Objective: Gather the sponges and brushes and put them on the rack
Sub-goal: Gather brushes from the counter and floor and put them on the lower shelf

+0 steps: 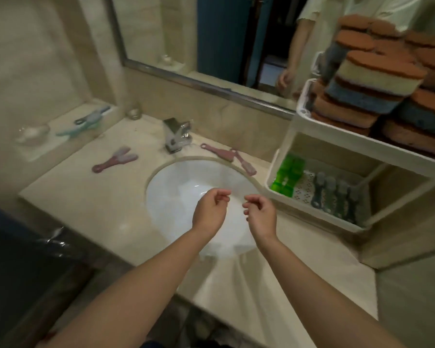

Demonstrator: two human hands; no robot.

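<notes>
Both my hands hover over the white sink [176, 182], empty, fingers loosely curled: my left hand [210, 212] and my right hand [260, 214] close together. A pink brush [114, 160] lies on the counter left of the faucet. Two pink brushes [230, 156] lie crossed behind the sink, near the rack. Green and grey brushes [86, 123] rest on the left wall ledge. The white two-tier rack [337, 126] stands at the right; its top tier holds a pile of sponges [369, 81], its lower tier several grey brushes [337, 197] and green sponges [288, 175].
A chrome faucet [176, 134] stands behind the sink. A clear soap dish [32, 133] sits on the left ledge and a small glass [134, 113] in the counter corner. A mirror [211, 38] covers the wall. A dark bin [23, 259] stands low left.
</notes>
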